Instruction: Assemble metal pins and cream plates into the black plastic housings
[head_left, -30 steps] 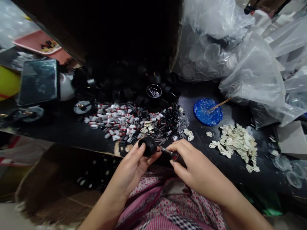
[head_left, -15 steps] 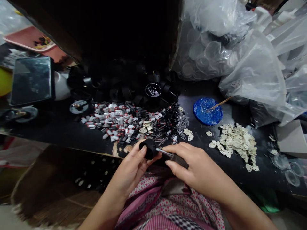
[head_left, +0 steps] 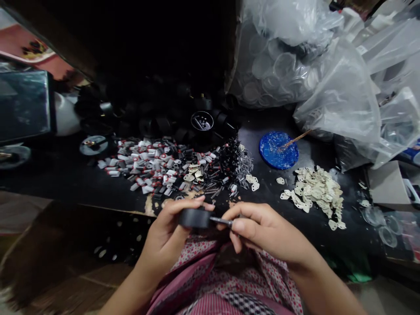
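Observation:
My left hand (head_left: 164,234) is closed around a short black round housing (head_left: 195,218), thumb and fingers on either side of it. The housing is turned with its side wall towards me, so its inside is hidden. In my right hand (head_left: 271,232) is a screwdriver (head_left: 221,221), its metal shaft pointing left and its handle mostly covered by my fingers. The shaft's end meets the right side of the housing; whether it goes in cannot be told. Beyond my hands lies a pile of small grey and white sleeves (head_left: 147,159) with red rings, beside small black parts (head_left: 231,155).
A blue lid (head_left: 278,151) smeared with paste holds a thin stick (head_left: 295,141). Cream-coloured flat plates (head_left: 316,192) are heaped at the right. Bags of clear discs (head_left: 269,74) stand behind. Dark round housings (head_left: 160,124) and a printed dial (head_left: 202,120) lie at the back.
The black housing has been turned from its open side showing to its side wall showing. My right hand has shifted its grip on the screwdriver, hiding the handle. The view has moved slightly right.

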Demonstrator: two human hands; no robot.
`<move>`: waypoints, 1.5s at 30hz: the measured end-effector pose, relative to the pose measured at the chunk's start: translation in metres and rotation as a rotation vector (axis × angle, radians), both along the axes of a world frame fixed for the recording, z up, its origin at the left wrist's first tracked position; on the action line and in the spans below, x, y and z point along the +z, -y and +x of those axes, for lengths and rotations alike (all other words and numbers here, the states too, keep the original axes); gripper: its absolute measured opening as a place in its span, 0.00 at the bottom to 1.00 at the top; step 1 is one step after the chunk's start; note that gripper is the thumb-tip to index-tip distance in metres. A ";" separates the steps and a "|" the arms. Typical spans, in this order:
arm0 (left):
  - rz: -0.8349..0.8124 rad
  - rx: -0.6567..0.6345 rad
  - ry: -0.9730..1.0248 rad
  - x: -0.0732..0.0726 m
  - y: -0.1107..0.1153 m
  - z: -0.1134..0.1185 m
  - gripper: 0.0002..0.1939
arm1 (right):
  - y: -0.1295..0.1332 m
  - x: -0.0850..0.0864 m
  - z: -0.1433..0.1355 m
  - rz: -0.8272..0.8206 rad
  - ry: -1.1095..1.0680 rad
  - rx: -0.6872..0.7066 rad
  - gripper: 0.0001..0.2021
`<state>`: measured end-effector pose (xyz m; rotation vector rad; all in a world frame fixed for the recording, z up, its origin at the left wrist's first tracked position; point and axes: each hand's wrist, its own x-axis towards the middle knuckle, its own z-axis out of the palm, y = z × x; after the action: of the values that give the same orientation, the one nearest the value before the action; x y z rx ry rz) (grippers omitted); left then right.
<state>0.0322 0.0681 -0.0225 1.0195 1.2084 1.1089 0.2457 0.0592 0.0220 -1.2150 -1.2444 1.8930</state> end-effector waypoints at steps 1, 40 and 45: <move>-0.044 0.028 -0.013 0.000 0.003 0.005 0.07 | 0.003 -0.003 -0.004 0.080 0.029 -0.120 0.12; -0.392 0.010 0.410 -0.009 -0.002 0.038 0.12 | -0.014 -0.034 -0.009 0.805 0.997 -0.021 0.04; -0.440 0.045 0.474 -0.006 -0.003 0.044 0.12 | -0.007 -0.035 -0.013 0.875 0.921 -0.183 0.07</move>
<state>0.0759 0.0715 -0.0288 0.3665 1.0233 0.9858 0.2323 0.0660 -0.0129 -1.5922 -1.9997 0.4243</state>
